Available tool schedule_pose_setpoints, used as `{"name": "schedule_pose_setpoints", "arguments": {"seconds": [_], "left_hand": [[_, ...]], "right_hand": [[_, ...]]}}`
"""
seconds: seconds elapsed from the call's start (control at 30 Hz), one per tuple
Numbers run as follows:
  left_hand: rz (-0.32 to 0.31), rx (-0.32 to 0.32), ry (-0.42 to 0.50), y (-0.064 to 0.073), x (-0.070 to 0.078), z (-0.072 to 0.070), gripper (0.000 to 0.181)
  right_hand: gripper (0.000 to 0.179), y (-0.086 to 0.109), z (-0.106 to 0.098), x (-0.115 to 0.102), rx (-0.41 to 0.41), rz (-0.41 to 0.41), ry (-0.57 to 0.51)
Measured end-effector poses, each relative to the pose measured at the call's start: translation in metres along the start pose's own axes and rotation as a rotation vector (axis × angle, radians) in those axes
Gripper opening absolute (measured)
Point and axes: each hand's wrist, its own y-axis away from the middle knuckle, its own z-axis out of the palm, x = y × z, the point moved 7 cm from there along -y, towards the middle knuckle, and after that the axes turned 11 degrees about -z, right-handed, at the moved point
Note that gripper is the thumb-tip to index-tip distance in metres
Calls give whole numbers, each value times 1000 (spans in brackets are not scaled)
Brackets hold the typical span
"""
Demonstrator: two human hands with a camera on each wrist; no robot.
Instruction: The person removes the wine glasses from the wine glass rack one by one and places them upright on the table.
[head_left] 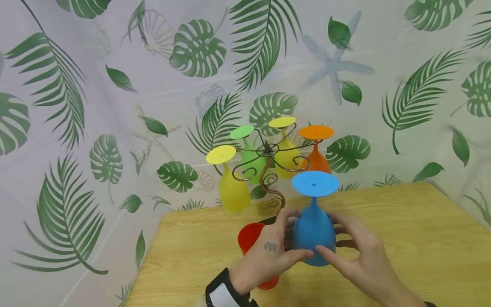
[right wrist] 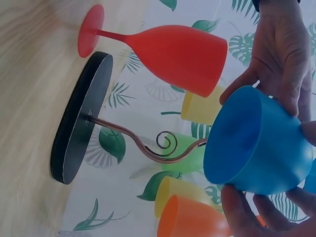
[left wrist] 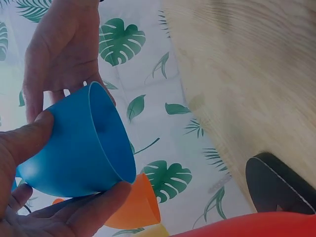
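A blue goblet (head_left: 314, 232) is held upside down, foot up and mouth down, in front of the rack. My left hand (head_left: 272, 249) grips its bowl from the left, thumb on the near side. From the right, my right hand (head_left: 362, 256) grips the same bowl with thumb and fingers. Both wrist views show the goblet's open rim. Behind it stands a brown metal goblet rack (head_left: 267, 149) with curled arms. Whether the blue stem touches an arm, I cannot tell. An upright red goblet (right wrist: 182, 54) stands by the rack's black base (right wrist: 79, 123), partly behind my left hand in the head view.
Upside down on the rack hang a yellow goblet (head_left: 234, 189) at left, a green goblet (head_left: 251, 164), another yellow goblet (head_left: 289, 157) and an orange goblet (head_left: 316, 160). Everything stands on a wooden table (head_left: 402, 221) before a leaf-patterned backdrop (head_left: 238, 51).
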Motion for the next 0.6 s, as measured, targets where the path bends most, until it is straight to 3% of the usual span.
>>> {"name": "schedule_pose_setpoints", "arguments": {"seconds": [0.23, 0.43, 0.57, 0.6], "left_hand": [[-40, -12, 51, 3, -3, 2, 67], [-81, -25, 95, 9, -5, 3, 61], [-147, -27, 161, 15, -9, 2, 54], [-168, -29, 175, 17, -11, 3, 53]], "right_hand": [[86, 5, 1, -5, -35, -101, 76], [64, 10, 1, -7, -96, -182, 57], [64, 12, 1, -7, -127, -232, 37], [55, 13, 2, -7, -139, -242, 40]]}}
